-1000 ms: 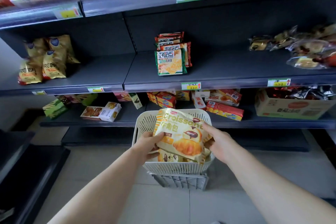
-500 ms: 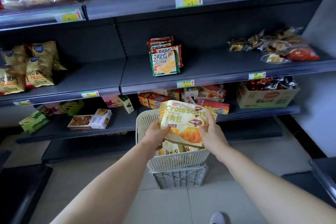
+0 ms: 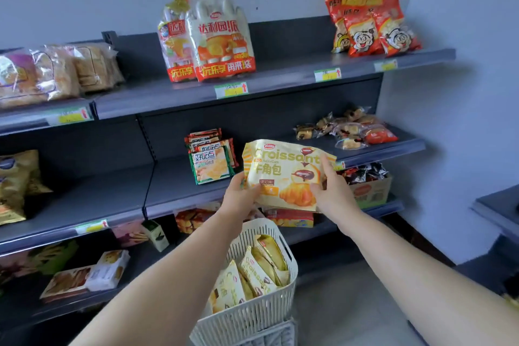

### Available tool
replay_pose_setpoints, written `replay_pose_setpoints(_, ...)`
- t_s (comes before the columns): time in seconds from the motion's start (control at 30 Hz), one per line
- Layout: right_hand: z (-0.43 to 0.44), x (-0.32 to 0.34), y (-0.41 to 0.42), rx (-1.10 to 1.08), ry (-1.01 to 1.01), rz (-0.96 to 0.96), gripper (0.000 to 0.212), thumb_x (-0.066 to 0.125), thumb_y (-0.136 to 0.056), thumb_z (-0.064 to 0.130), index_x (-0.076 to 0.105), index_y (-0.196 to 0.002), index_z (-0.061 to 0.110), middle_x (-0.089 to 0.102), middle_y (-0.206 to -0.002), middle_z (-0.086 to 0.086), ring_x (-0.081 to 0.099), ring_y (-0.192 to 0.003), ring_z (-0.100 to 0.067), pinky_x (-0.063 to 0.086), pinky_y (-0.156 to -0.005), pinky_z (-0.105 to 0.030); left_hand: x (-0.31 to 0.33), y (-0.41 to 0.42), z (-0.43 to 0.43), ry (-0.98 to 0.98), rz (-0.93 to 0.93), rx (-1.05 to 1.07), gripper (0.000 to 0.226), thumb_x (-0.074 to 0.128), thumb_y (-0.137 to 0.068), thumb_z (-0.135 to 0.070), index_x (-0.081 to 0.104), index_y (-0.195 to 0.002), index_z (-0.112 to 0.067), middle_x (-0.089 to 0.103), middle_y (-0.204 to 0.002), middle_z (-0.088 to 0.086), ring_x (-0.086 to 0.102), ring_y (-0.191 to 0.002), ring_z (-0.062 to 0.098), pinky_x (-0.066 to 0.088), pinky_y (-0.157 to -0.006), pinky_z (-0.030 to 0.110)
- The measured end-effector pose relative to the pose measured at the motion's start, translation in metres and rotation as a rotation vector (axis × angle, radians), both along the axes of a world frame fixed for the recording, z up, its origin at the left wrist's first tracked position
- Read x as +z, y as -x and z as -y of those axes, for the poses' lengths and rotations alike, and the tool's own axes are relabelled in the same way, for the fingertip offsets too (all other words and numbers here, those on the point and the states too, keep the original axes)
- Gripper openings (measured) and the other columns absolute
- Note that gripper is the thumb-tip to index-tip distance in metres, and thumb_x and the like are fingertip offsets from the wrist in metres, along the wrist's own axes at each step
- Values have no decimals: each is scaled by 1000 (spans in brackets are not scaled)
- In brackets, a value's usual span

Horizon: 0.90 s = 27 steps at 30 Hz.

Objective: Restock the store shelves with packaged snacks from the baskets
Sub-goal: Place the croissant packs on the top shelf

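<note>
On the far left, yellow snack bags (image 3: 14, 182) sit on the middle shelf (image 3: 112, 199). Next come the green-edged packs (image 3: 210, 168), stacked on the same shelf. My left hand (image 3: 241, 195) grips the left side of the croissant bag (image 3: 283, 174). My right hand (image 3: 332, 194) grips its right side, thumb on the front. I hold the bag up in the air, in front of the middle shelf, just right of the green-edged packs. Under my hands is the white basket (image 3: 252, 314) with more croissant bags (image 3: 261, 270) inside. Far right on the shelf lie small wrapped cakes (image 3: 348, 129).
</note>
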State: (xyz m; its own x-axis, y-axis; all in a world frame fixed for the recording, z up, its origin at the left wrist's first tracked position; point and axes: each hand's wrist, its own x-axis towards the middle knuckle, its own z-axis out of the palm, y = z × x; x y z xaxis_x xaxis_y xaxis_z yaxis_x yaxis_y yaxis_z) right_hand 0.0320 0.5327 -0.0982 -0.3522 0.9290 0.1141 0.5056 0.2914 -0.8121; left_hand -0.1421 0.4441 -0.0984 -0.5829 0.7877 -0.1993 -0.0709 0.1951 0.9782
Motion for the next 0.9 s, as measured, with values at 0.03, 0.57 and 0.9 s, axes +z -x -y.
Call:
replay_pose_setpoints(0.03,-9,10,-6,-3,-22,-38,68,46,-101,23,7,-151,46,44,-141,-4,51,-100,-16,48,-76,-33,11,-5,-11,-21,-31,-6,31,59,-99,-19,47,-126,-30,65,-111,2,68,-91,24,60,-73,46)
replay_pose_setpoints(0.57,-222,161,-55,10,-253,-180,72,53,-97,23,10,-154,33,40,-147,-1,49,-126,-24,52,-94,-42,164,-80,-217,-309,-206,120,45,56,-100,-18,42,-142,-26,57,-119,-4,57,-96,10,45,-82,29)
replay_pose_setpoints(0.9,-325,212,-25,29,-278,-159,75,51,-95,21,8,-153,42,44,-145,-5,39,-129,-31,49,-95,-47,211,-55,-308,-277,-382,197,48,58,-99,-15,40,-143,-21,60,-122,-1,58,-93,11,50,-74,26)
